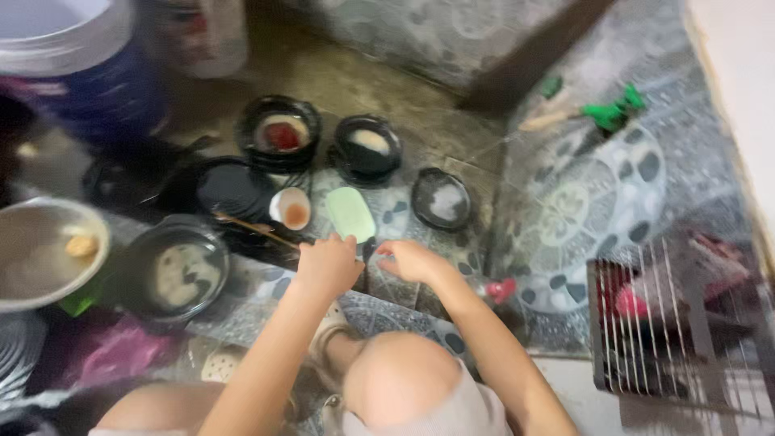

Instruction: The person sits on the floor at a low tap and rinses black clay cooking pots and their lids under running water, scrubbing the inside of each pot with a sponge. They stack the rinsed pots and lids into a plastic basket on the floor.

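My left hand is curled into a fist just below a pale green oval dish lying on the patterned tile floor. My right hand is curled beside it, fingertips toward the left hand, with a small dark gap between them. Blur hides whether either hand holds anything. A small white cup with brown liquid and a pair of chopsticks lie just left of the green dish. My bare knees show at the bottom of the view.
Black bowls and stacked black plates stand beyond the hands. A black bowl of soapy water and a metal basin sit left. A wire rack stands right, a green brush far right.
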Available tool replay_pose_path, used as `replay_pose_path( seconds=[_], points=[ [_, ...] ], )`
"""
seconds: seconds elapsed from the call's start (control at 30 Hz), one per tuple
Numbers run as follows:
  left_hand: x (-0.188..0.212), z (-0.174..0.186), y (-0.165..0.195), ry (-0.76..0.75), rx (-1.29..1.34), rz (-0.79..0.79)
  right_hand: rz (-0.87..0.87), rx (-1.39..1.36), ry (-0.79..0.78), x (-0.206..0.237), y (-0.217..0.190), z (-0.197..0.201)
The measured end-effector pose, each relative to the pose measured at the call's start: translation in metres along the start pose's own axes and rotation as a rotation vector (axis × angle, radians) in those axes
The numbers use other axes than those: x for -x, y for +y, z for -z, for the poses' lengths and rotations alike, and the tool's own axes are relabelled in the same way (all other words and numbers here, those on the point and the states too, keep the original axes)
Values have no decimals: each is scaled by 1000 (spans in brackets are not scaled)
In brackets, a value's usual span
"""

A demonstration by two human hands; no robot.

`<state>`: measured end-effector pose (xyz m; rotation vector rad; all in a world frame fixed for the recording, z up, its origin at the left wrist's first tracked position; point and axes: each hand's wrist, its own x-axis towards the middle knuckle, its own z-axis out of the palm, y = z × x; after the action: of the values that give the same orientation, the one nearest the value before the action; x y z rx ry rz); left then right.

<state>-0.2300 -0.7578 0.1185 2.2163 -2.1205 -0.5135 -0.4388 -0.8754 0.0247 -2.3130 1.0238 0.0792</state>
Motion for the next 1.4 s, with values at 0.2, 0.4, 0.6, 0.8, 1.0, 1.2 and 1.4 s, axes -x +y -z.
replay_pose_path(
  seconds=[0.2, 0.4, 0.6, 0.8, 1.0, 1.2, 1.4],
  points=[
    [-19, -79, 22, -132, 108, -28, -275, 236, -85, -2, 66, -17],
    [-66, -122, 34, -218, 141, -93, -355, 232, -82, -36, 143, -2],
    [-136, -153, 49, -340, 191, -65, -473, 128, 95, -83, 208, -19],
    [-191, -179, 60, -354, 249, -101, -762, 73, 113, -112, 236, -52],
    [-214, -198, 63, -400, 232, -75, -530, 298, 221, -113, 264, -79],
    [-215, -211, 64, -452, 343, -43, -416, 166, 641, -112, 268, -69],
    [-218, -215, 69, -421, 437, -76, -780, -276, 790, -137, 288, -25]
  ],
)
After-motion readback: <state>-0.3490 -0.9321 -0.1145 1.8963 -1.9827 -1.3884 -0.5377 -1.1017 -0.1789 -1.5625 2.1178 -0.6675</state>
